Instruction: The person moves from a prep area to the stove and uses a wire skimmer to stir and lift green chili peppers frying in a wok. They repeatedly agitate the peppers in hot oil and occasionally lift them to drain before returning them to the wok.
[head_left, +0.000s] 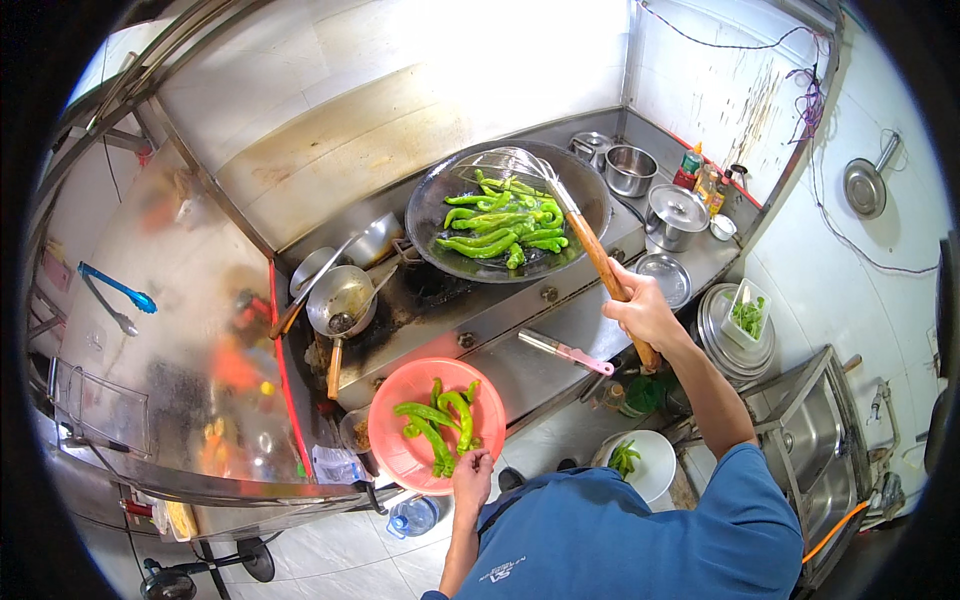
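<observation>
My right hand (643, 307) grips the wooden handle (606, 264) of a wire strainer. Its wire mesh (510, 165) reaches over the far part of a large black wok (427, 217). Many long green peppers (495, 225) lie in the wok, with liquid around them, and some touch the mesh. My left hand (472, 476) holds the near rim of a pink plastic basket (390, 450), the fingertips over its edge. Several green peppers (435, 420) lie in this basket, in front of the stove's near edge.
Left of the wok rests a small pan (341, 296) with a ladle. Pink-handled tool (566, 354) lies on the steel ledge. Lidded pots (676, 214) and sauce bottles (701, 180) stand at the right. Near my body is a white bucket (654, 469); a sink (814, 442) stands right.
</observation>
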